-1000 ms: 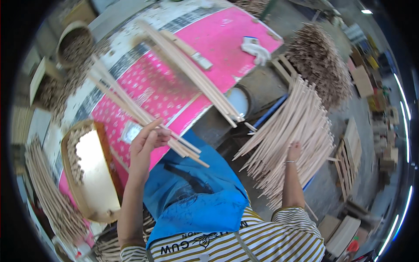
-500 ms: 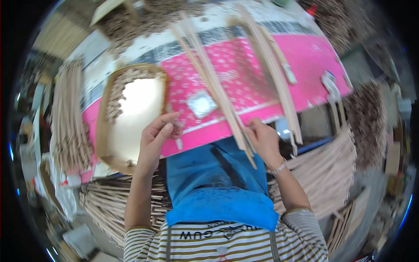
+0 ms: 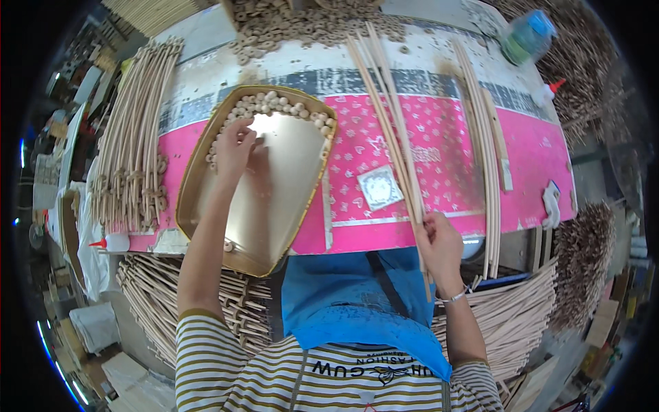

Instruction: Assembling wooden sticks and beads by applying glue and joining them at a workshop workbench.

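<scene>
My right hand point(image 3: 441, 250) is closed around the near end of a few long thin wooden sticks point(image 3: 396, 130), which slant away across the table. In the upper left of a gold-rimmed tray point(image 3: 318, 189), my left hand point(image 3: 237, 144) reaches down beside a heap of small round wooden beads point(image 3: 271, 103). Its fingertips are pinched together at the beads; whether one is between them is hidden. Another bead-like piece point(image 3: 228, 246) lies alone near the tray's front. The tray floor is shiny and reflects my hand.
Bundled sticks with rings point(image 3: 134, 137) lie left of the tray. More sticks point(image 3: 484, 158) and a flat strip point(image 3: 498, 137) lie to the right. Wooden rings point(image 3: 316, 27) cover the far table. A bottle point(image 3: 527, 38), glue bottles point(image 3: 547, 93) and a white square point(image 3: 379, 187) are also there.
My left hand has moved from the tray's near right edge into the tray, up to the beads. My right hand still holds the sticks. The view has shifted.
</scene>
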A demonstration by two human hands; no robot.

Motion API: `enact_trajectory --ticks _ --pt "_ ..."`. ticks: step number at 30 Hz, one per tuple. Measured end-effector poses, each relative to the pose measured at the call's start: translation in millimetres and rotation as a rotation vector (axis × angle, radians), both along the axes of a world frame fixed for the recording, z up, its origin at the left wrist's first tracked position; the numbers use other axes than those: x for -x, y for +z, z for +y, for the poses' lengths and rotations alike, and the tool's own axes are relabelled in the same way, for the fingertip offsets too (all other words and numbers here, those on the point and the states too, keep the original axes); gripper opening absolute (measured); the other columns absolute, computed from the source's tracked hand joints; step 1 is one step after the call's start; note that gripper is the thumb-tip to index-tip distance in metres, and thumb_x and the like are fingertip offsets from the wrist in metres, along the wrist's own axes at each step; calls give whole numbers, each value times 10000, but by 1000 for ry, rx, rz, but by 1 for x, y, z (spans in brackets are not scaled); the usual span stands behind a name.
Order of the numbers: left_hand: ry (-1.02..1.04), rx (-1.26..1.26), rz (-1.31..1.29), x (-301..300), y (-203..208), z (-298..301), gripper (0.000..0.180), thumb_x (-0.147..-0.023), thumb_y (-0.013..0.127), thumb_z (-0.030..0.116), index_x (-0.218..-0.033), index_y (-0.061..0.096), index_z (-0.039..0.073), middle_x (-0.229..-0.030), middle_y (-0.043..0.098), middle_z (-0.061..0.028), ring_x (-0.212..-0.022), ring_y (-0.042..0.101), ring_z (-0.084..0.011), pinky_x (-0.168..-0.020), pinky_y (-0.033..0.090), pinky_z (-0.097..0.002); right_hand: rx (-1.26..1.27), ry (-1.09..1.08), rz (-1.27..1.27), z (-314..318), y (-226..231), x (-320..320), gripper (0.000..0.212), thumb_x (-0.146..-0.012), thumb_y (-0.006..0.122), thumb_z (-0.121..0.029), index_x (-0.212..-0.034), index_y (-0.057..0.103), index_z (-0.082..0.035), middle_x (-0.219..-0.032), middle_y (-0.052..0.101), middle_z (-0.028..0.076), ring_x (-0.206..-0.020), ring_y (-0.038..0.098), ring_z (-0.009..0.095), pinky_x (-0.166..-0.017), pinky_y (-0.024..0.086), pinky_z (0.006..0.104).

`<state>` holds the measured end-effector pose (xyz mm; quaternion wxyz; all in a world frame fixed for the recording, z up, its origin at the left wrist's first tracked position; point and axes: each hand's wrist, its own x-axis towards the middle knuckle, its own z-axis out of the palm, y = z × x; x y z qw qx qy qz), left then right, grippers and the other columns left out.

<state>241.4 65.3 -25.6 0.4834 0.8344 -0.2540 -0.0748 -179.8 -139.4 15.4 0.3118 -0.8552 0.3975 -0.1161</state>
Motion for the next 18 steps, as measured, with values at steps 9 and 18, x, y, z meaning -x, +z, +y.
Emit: enact_trajectory --ticks 9,18 --pt "-68 -238 -463 14 10 -60 265 -835 740 142 -1094 684 147 -1010 670 -33 -855 662 -243 -779 528 -385 -82 -127 -115 -22 -20 25 148 -962 558 -91 -1053 596 19 -778 600 170 -665 595 259 -629 471 389" --pt "-64 -299 -644 9 7 -75 158 -860 704 149 -1004 653 109 -995 646 -107 -932 666 -292 -786 527 -438 -375 -74 -706 -39 40 -7 111 -1018 597 -124 -1049 621 -20 -776 504 -41 -649 456 63 -586 379 237"
